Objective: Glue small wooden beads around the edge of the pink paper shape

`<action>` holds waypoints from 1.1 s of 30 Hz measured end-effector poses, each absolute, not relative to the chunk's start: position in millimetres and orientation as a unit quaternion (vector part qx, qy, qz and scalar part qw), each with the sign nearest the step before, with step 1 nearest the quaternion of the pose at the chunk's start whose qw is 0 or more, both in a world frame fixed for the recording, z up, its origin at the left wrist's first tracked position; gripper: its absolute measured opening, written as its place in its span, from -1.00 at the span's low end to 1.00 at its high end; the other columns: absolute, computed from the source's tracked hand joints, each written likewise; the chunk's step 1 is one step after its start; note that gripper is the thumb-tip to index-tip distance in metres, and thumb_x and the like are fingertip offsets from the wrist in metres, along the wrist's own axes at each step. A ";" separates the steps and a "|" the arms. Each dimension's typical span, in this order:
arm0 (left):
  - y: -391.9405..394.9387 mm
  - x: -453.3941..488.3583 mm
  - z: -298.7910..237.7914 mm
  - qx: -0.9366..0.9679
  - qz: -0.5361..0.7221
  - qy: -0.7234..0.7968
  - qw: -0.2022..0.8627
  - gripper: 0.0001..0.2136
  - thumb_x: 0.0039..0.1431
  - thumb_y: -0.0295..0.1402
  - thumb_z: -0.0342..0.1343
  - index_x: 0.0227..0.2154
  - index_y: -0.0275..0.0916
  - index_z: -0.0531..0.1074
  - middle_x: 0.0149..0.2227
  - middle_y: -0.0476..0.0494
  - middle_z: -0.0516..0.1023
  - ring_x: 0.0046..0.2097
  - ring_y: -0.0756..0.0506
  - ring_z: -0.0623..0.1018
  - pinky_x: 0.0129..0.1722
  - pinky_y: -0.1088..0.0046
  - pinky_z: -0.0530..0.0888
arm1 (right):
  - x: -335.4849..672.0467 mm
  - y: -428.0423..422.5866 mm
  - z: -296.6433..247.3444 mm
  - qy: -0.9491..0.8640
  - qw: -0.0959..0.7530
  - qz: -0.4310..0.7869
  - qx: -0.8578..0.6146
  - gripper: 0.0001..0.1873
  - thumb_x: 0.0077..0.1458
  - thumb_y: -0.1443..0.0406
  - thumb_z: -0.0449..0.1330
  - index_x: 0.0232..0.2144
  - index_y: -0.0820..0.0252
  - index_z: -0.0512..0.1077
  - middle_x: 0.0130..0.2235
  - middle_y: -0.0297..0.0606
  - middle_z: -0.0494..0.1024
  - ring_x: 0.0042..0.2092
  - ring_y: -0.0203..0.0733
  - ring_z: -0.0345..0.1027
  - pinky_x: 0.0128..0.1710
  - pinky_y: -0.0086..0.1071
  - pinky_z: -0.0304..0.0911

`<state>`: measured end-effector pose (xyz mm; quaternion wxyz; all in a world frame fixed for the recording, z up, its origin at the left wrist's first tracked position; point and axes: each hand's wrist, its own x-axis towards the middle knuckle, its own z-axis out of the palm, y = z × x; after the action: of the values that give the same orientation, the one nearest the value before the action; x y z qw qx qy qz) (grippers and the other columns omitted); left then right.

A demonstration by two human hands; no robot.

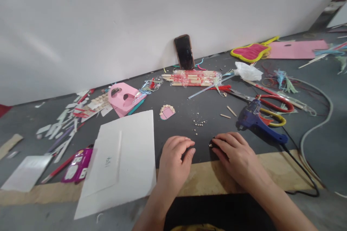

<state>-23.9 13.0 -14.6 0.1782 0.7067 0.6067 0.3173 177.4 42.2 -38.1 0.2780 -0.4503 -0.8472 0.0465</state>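
My left hand [176, 154] rests at the table's front edge, fingers curved, with a gap between thumb and fingertips and nothing seen in it. Opposite it, my right hand [231, 150] lies with thumb and forefinger apart, just beside a couple of tiny pale pieces [210, 145] on the dark surface. Beyond both hands is a scatter of small round pale pieces [200, 123]. Farther off lies a small pink arched shape [168, 113] with pale bits along its curved edge. Two short wooden stick pieces [225, 116] lie beyond my right hand.
Right of my hand are a blue glue gun [253, 119] with a black cord and red-and-yellow-handled scissors [273, 103]. White sheets [137, 151] lie to the left. A phone [184, 52] leans on the wall behind packaged sticks [193, 78]. Pink cut-out foam [123, 97] sits back left.
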 end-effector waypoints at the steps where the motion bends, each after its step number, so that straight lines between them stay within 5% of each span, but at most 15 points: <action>1: 14.3 -23.9 -15.4 0.711 0.308 0.609 0.167 -0.85 0.15 -0.50 0.07 -0.24 -0.21 0.47 -0.17 -0.17 0.55 -0.07 -0.17 0.46 -0.03 0.18 0.40 | 177.8 41.7 -38.0 -0.847 0.278 0.048 -0.450 -0.79 0.19 0.34 0.08 -0.23 0.20 0.52 -0.22 -0.12 0.55 -0.18 -0.03 0.32 -0.16 -0.13 0.36; 13: 22.0 5.8 -12.4 0.769 0.243 0.562 0.185 -0.75 0.12 -0.54 0.10 -0.16 -0.14 0.47 -0.09 -0.16 0.46 0.00 -0.19 0.38 0.01 0.13 0.37 | 183.6 38.6 -38.6 -0.845 0.284 0.100 -0.442 -0.75 0.16 0.36 0.10 -0.11 0.26 0.43 -0.14 -0.06 0.51 -0.11 0.01 0.31 -0.11 -0.09 0.35; 22: 24.0 16.2 -12.3 0.809 0.190 0.535 0.151 -0.72 0.15 -0.55 0.03 -0.22 -0.05 0.53 -0.02 -0.17 0.39 0.05 -0.23 0.32 0.02 0.05 0.34 | 188.8 37.0 -43.0 -0.836 0.290 0.139 -0.445 -0.50 0.11 0.42 0.12 0.12 0.30 0.21 -0.05 -0.03 0.46 -0.03 0.03 0.29 -0.06 -0.05 0.33; 33: 24.9 16.7 -23.2 0.803 0.202 0.547 0.125 -0.87 0.16 -0.46 0.09 -0.30 -0.12 0.50 -0.02 -0.15 0.40 0.06 -0.22 0.32 0.04 0.08 0.32 | 195.2 36.9 -43.5 -0.811 0.324 0.157 -0.461 -0.63 0.16 0.41 0.05 0.04 0.19 0.29 -0.08 -0.08 0.47 -0.04 -0.03 0.35 -0.08 -0.11 0.38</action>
<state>16.7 24.9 -23.2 0.1253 0.8031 0.5466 0.2015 195.2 36.9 -43.5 0.3239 -0.4613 -0.8109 0.1571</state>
